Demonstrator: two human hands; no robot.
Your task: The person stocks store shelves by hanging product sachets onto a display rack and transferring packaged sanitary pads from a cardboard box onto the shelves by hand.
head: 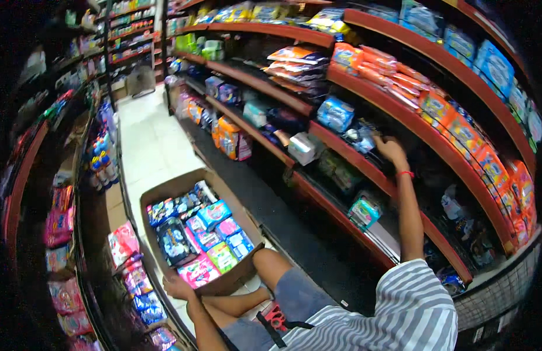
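Note:
On the right, my right hand point(390, 151) reaches onto a middle shelf, its fingertips against or just beside a blurred white-and-blue pack point(362, 137). Whether the fingers grip that pack is unclear. A light-blue pack point(336, 114) stands to its left on the same shelf. Low on the left, my left hand point(179, 287) is at the near left corner of an open cardboard box point(235, 281); its grip is hard to make out. Inside the box lie several plastic-wrapped packs, among them a black pack point(175, 242), a pink pack point(199, 270) and a green pack point(222, 256).
Red-edged shelves point(411, 118) rise along the right, with orange packs point(481, 153) above my right hand. A teal pack point(364, 211) sits on the lowest shelf. Shelves with pink packs point(124, 243) line the left. A pale tiled aisle point(152, 140) runs beyond the box.

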